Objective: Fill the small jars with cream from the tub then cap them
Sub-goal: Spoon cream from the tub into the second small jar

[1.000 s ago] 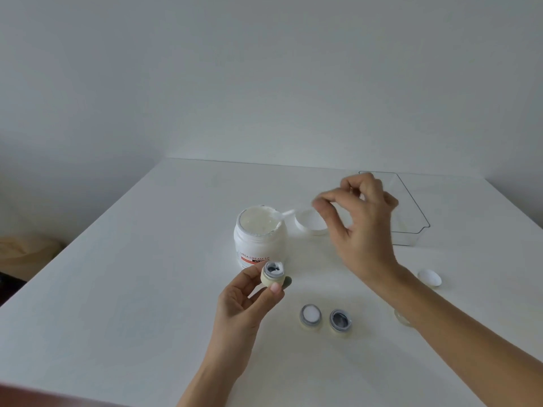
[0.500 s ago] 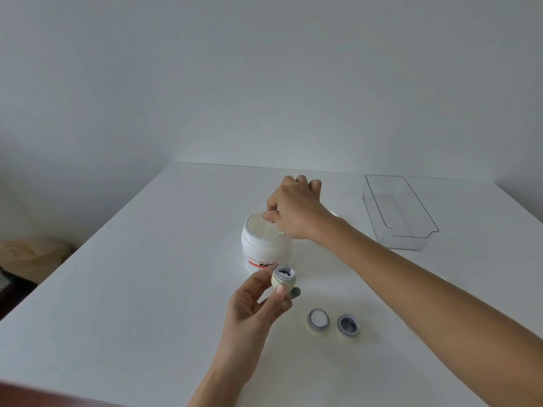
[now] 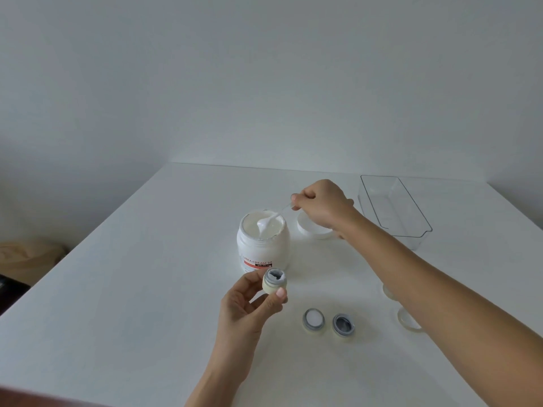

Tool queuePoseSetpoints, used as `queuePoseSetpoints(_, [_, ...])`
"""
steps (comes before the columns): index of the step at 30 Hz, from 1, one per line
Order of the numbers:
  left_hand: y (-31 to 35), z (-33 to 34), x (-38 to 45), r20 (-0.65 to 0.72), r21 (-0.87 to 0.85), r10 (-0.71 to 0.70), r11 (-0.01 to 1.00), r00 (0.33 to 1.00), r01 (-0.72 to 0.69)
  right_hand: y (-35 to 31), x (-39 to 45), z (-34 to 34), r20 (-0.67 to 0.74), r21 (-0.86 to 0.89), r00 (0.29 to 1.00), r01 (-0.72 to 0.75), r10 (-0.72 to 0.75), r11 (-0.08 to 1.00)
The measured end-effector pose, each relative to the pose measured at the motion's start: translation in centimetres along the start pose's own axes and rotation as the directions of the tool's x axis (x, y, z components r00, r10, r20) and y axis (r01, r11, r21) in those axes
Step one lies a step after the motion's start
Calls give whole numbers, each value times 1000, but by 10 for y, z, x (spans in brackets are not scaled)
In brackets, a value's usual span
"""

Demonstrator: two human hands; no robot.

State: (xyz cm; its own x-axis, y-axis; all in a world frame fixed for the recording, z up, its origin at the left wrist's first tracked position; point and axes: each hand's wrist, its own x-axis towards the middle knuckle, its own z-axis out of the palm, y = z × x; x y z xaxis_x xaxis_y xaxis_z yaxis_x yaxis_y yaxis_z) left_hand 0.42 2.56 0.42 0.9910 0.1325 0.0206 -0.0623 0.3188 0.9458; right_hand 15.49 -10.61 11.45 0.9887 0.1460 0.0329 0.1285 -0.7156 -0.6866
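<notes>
Okay, right hand [image 3: 321, 205] went from empty in the air to the tub [image 3: 263, 240]; its fingers now pinch the spoon [image 3: 269, 223], bowl lifted out loaded with cream above the open mouth. Left hand [image 3: 249, 306] keeps fingertips clamped round the small jar [image 3: 274, 282], tilted just in front of the tub, only partly filled. So this reads as another scoop headed for that jar. On the table [image 3: 132, 289]: one jar full [image 3: 313, 319], one still empty [image 3: 343, 325]. Caps [image 3: 407, 320] lie unused beside the right forearm.
</notes>
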Motion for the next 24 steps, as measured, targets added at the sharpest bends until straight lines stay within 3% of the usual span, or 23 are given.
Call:
queuePoseSetpoints(7, [0,-1,1,-22,-16,1,1000,1000,-1,12,-12,-13,110,299,992,-97,67,949])
queuePoseSetpoints(11, [0,-1,1,-28,-19,4,1000,1000,-5,17,-34,-18,136,352,990,-85,39,932])
queuePoseSetpoints(18, [1,-1,1,-14,-48,18,999,1000,-18,29,-69,-2,100,179,994,-51,33,983])
queuePoseSetpoints(24, [1,-1,0,-18,-60,11,998,1000,-13,32,-73,-4,-76,-45,997,26,-30,999])
